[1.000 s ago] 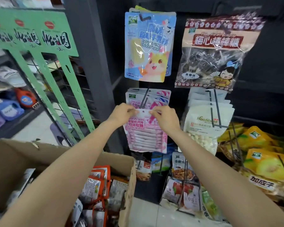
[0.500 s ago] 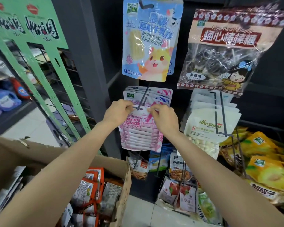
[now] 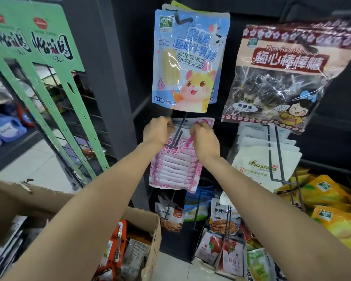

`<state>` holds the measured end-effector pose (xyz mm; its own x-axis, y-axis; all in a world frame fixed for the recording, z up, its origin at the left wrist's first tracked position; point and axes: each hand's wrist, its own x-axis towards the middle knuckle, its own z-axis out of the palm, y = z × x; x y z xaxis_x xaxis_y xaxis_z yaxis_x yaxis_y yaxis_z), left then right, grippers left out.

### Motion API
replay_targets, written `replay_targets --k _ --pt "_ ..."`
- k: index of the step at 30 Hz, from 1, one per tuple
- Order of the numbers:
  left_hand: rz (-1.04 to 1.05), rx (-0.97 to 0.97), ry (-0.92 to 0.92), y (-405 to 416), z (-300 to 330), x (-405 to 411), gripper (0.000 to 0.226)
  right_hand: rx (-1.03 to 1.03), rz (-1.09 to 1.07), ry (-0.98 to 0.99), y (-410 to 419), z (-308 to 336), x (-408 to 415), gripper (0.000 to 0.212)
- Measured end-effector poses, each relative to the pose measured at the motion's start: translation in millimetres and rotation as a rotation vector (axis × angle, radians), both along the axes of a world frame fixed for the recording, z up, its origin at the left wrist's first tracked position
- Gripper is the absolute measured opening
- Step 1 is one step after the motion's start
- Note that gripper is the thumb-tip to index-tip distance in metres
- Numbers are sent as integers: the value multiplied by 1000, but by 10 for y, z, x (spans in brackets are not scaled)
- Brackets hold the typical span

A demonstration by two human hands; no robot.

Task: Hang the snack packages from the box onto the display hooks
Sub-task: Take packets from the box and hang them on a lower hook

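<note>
A pink and white snack package [image 3: 175, 169] hangs at the middle display hook [image 3: 175, 136], in front of other packs of the same kind. My left hand [image 3: 157, 133] pinches its top left corner. My right hand [image 3: 204, 138] pinches its top right corner. The dark hook rod runs down between my hands, over the package's upper part. The cardboard box [image 3: 150, 236] sits at the lower left, holding several orange and grey snack packs [image 3: 115, 248].
A blue hamster package [image 3: 188, 61] hangs just above my hands, a dark lollipop bag [image 3: 278, 74] to its right. White pouches [image 3: 265, 165] and yellow bags [image 3: 332, 207] fill the right side. A green display rack [image 3: 43, 82] stands on the left.
Both hands have pushed the pink package further back along the hook, so the rod's tip now lies in front of it. The view has moved closer to the rack.
</note>
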<state>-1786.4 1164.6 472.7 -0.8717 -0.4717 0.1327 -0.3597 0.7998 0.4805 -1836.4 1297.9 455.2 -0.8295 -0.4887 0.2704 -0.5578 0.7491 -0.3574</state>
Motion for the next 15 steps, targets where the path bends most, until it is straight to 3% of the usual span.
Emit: replay_targets --k 6,12,15 --pt "-42 -134 92 -36 24 203 25 -135 101 -91 37 164 116 29" --pt "-219 -55 193 -107 222 753 23 -230 242 -57 -33 568 681 23" --pt "-288 36 135 -232 214 1207 18 -256 319 -93 -167 691 1111 23"
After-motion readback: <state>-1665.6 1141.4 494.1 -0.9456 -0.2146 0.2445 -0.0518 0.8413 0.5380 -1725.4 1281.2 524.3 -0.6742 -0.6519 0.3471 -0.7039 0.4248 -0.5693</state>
